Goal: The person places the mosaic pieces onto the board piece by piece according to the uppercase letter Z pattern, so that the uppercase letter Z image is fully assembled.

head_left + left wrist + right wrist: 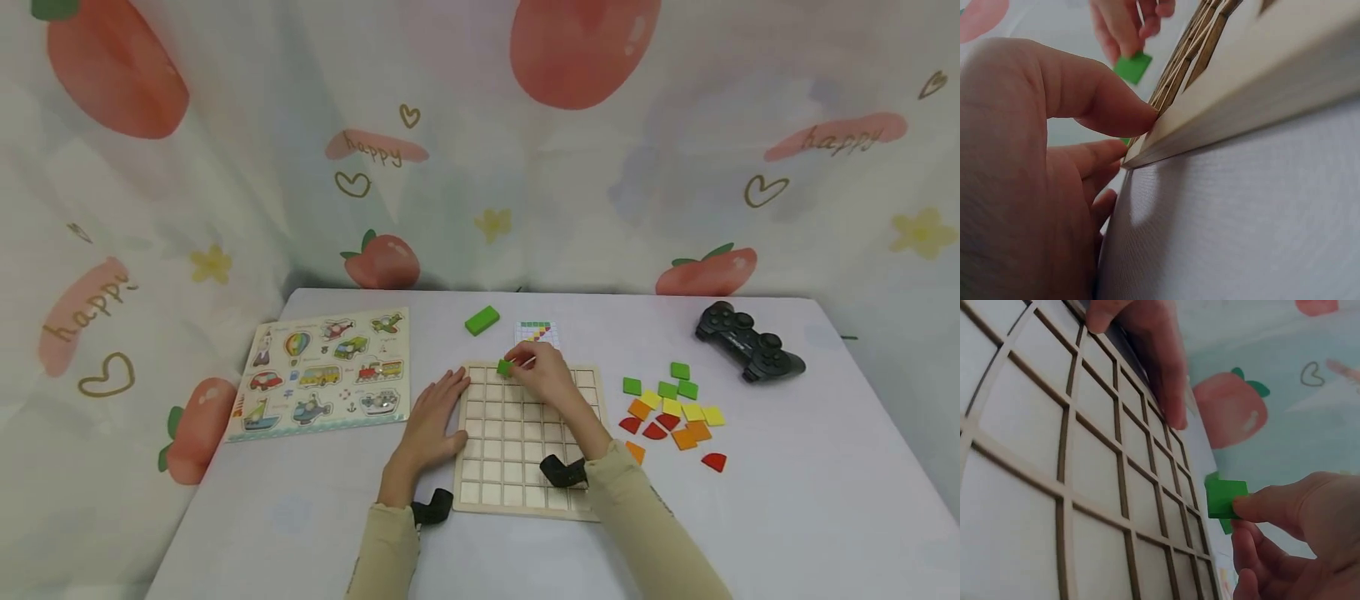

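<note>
My right hand (546,375) pinches a small green square tile (504,367) between thumb and fingertips, above the far left part of a wooden grid board (517,511). In the right wrist view the tile (1225,499) is beyond the grid's far edge, apart from the wood. My left hand (433,425) rests along the board's left side, its fingers stretched forward. The left wrist view shows that thumb (1116,106) touching the wooden rim (1222,100). The grid cells in sight hold no tiles.
A picture puzzle board (322,375) lies to the left. Behind the grid are a green block (482,320) and a pattern card (536,332). Several green, yellow, orange and red pieces (671,408) lie scattered at the right, near a black game controller (750,342).
</note>
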The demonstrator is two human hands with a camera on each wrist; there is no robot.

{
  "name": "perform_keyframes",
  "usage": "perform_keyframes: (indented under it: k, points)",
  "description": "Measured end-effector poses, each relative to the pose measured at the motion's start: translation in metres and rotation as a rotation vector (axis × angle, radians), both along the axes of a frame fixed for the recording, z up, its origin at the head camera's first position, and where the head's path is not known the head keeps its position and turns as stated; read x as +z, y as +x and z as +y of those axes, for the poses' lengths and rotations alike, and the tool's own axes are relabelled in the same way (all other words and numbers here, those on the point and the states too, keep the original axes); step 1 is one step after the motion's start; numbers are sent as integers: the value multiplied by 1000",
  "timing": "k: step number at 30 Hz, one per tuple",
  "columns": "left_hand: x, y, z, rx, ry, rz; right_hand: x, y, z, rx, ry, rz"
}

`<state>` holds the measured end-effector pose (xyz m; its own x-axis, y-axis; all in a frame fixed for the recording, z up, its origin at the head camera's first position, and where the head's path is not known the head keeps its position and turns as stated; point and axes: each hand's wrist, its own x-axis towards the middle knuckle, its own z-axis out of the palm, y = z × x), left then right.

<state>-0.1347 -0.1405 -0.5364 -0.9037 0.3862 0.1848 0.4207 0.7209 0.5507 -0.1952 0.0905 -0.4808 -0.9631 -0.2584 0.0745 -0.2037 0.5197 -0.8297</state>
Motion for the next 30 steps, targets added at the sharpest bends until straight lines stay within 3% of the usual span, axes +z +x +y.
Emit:
perform_keyframes:
  k: [7,15,19,24,30]
  points:
    - [0,0,5,-2,-19,-44,-10,-2,-15,-15,57,-75]
    - [-1,-2,4,4,-53,-49,-16,-4,-23,-61,174,-63]
    - [-1,-2,4,-2,-55,-43,-12,-1,-19,-87,162,-38]
    - [-1,-2,2,-1,-55,-30,5,3,20,-138,120,12]
    - [-2,0,-1,5,-41,-23,20,8,106,-142,275,-57]
